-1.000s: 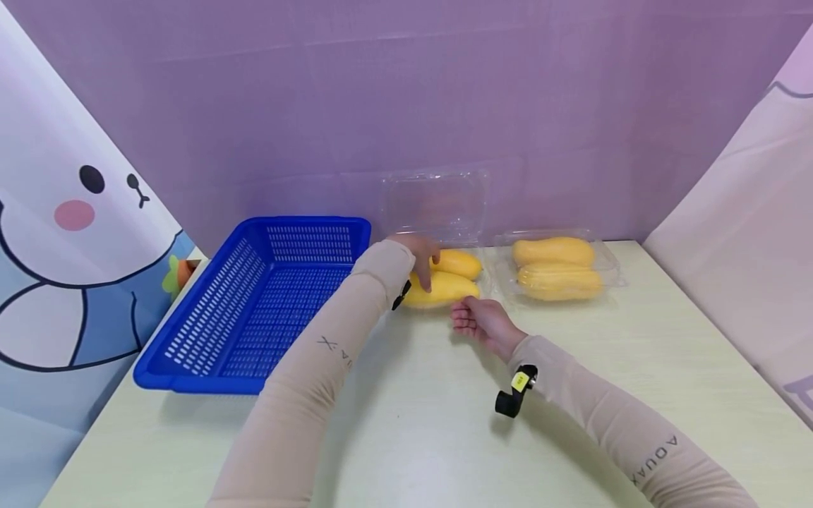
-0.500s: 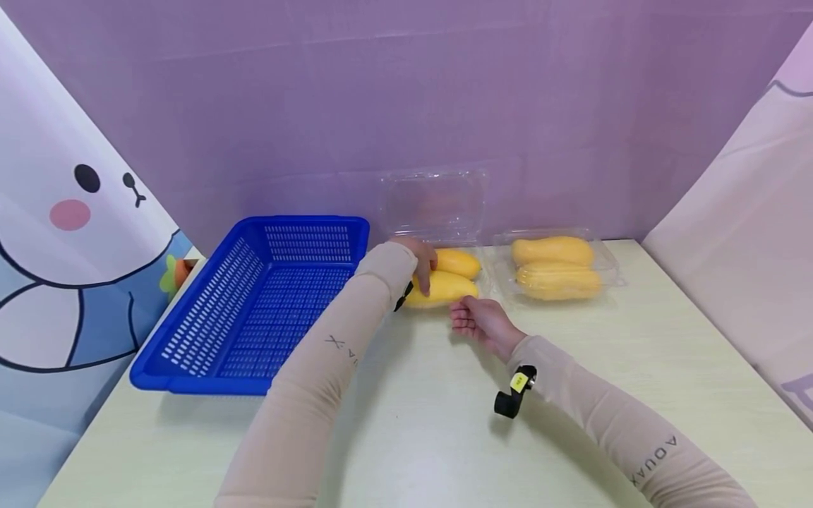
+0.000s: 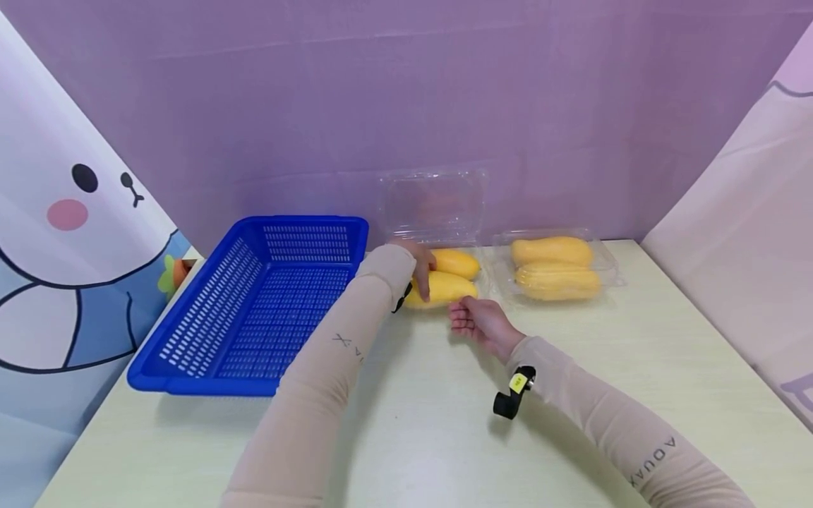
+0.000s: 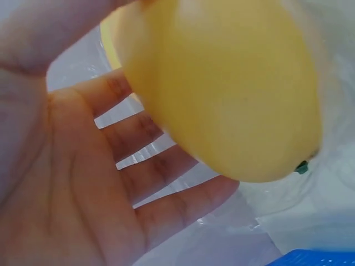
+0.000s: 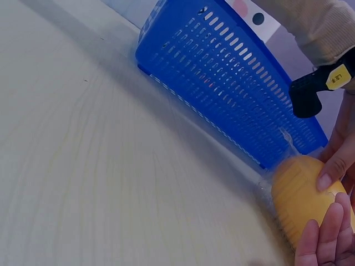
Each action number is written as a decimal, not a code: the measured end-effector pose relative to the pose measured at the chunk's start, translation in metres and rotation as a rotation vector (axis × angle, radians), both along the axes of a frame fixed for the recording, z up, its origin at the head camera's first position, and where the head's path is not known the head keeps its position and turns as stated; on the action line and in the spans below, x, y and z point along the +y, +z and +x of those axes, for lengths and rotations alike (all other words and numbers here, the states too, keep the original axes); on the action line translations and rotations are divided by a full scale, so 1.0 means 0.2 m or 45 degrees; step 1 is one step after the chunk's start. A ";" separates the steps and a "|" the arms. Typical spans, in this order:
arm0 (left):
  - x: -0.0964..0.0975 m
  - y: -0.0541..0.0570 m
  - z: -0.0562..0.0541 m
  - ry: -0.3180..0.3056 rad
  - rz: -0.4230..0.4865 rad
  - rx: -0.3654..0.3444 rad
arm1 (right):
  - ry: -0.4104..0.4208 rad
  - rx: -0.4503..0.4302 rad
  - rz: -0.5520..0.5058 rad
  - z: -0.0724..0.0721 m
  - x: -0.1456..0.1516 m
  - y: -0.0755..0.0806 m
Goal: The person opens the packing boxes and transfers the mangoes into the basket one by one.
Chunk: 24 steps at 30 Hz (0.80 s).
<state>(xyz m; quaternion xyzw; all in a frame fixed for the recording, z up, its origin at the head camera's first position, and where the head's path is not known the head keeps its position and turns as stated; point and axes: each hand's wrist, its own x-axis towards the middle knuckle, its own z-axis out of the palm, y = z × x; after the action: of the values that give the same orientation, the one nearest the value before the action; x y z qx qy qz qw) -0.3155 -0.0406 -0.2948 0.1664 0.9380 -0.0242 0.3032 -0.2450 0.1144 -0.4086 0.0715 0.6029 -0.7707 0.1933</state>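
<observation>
Two yellow mangoes lie in an open clear plastic box whose lid (image 3: 435, 201) stands up against the purple backdrop. My left hand (image 3: 420, 267) holds the front mango (image 3: 451, 288) at its left end; the thumb is on the near side. In the left wrist view the fingers reach behind that mango (image 4: 233, 94), and its small green stem tip shows. The rear mango (image 3: 459, 263) lies just behind it. My right hand (image 3: 483, 326), fingers curled, pinches the box's front right edge; the exact contact is hidden.
A blue slotted basket (image 3: 254, 386) stands at the left of the pale table (image 3: 419, 437). To the right, a second clear plastic box (image 3: 611, 268) contains two more yellow mangoes (image 3: 552, 250). Purple cloth (image 3: 406, 85) hangs behind.
My left hand's fingers have closed in on the front mango and its thumb has lowered onto the near side. The right hand stays at the box's edge.
</observation>
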 end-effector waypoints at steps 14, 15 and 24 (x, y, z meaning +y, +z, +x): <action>-0.03 -0.08 -0.04 -0.032 0.053 -0.011 | -0.004 0.006 -0.026 0.00 0.00 0.01; -0.03 -0.08 -0.05 -0.034 0.052 -0.007 | -0.007 0.004 -0.025 0.00 0.00 0.01; -0.03 -0.09 -0.06 -0.088 0.067 -0.008 | -0.010 0.012 -0.038 0.01 0.00 0.00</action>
<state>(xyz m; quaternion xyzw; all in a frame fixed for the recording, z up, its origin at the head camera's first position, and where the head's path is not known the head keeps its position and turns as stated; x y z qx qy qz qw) -0.3271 -0.0460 -0.3128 0.2067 0.9310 -0.0097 0.3006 -0.2440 0.1147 -0.4080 0.0675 0.5921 -0.7807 0.1884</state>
